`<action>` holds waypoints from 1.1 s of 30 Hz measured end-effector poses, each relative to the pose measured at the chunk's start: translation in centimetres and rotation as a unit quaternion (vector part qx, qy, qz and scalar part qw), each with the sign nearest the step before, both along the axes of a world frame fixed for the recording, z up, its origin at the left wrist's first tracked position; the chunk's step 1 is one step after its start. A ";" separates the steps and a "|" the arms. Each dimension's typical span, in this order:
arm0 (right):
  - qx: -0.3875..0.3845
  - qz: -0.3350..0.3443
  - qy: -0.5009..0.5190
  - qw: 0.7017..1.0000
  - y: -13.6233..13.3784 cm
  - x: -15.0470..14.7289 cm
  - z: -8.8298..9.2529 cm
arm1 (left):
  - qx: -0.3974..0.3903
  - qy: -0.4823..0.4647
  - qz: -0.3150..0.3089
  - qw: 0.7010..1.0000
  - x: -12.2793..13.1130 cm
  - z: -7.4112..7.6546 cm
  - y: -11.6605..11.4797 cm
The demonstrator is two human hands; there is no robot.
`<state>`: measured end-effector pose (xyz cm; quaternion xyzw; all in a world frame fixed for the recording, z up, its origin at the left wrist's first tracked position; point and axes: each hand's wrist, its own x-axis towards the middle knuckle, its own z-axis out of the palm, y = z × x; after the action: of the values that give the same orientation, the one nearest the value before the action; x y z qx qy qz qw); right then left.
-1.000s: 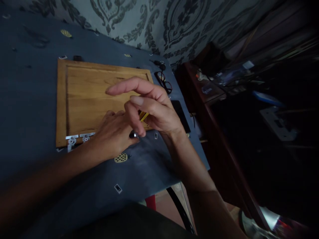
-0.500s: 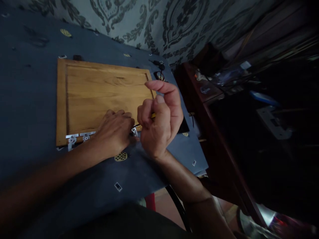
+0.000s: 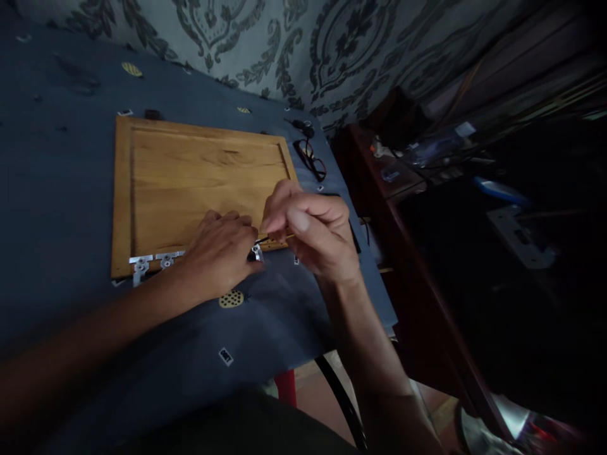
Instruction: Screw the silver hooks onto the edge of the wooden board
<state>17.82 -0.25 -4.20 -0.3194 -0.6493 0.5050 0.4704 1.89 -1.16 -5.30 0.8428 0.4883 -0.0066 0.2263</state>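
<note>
Bracket (image 3: 257,251) sits at the near edge of the panel (image 3: 203,170), toward its right end, mostly tucked behind your left hand (image 3: 220,253); only a small bright bit with a round hole or screw head shows, so its long axis isn't readable. Left is the nearer hand: its fingertips and thumb end right at the bracket, palm down over the panel edge. Whether those fingers pinch it or just press it down, no way to see from here. Driver (image 3: 262,239) is in your right hand (image 3: 313,230), thumb and curled fingers closed together on the yellow part, which barely shows under them. From that grip the bracket lies to the left and a touch nearer you. Shaft runs that way too, close to level across the view, thin end right by the bracket; can't make out whether it touches or is seated. That's the relation to watch, I'd say: shaft line against the bracket's hole. It looks slanted rather than square to the panel, though this angle may flatter or spoil it; a slip would head toward your left fingers. Further left on the same edge, two more brackets (image 3: 153,261) stand side by side, clear of your fingers but partly behind your left forearm. Panel lies flat on the blue cloth (image 3: 184,341); glasses (image 3: 310,160) are off past its right end, near the keys (image 3: 304,127).
</note>
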 end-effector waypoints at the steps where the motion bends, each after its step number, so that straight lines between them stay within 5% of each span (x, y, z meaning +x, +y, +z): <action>1: 0.027 0.062 0.008 0.998 0.8 0.3 0.2 | -0.001 -0.004 0.001 1.000 0.0 0.0 0.0; 6: 0.026 0.240 -0.054 0.969 3.5 0.7 1.9 | 0.012 -0.043 0.012 0.999 -0.1 -0.3 0.0; 9: -0.041 0.262 -0.059 0.962 3.3 0.1 1.9 | 0.004 -0.049 0.011 0.999 -0.1 -0.4 0.0; 15: -0.080 0.159 0.032 0.983 2.7 -1.5 -0.4 | 0.000 -0.018 -0.004 1.000 0.1 0.0 0.2; 21: -0.020 0.067 0.128 0.989 0.7 -2.8 -0.2 | 0.001 -0.007 -0.001 1.000 0.0 0.0 0.1; 28: 0.014 -0.174 0.124 0.977 -1.8 -4.4 -1.6 | -0.023 0.021 -0.006 0.999 0.2 0.7 0.3; 30: 0.024 -0.190 0.123 0.974 -1.9 -4.6 -2.0 | -0.018 0.024 -0.007 1.000 0.1 0.7 0.3; 33: 0.034 -0.113 0.144 0.983 -1.8 -4.4 -1.4 | -0.004 -0.009 -0.009 1.000 -0.1 0.1 0.3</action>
<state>13.43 -2.06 -5.63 -0.2985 -0.5514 0.4674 0.6232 1.79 -0.89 -5.22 0.8465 0.4782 -0.0025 0.2338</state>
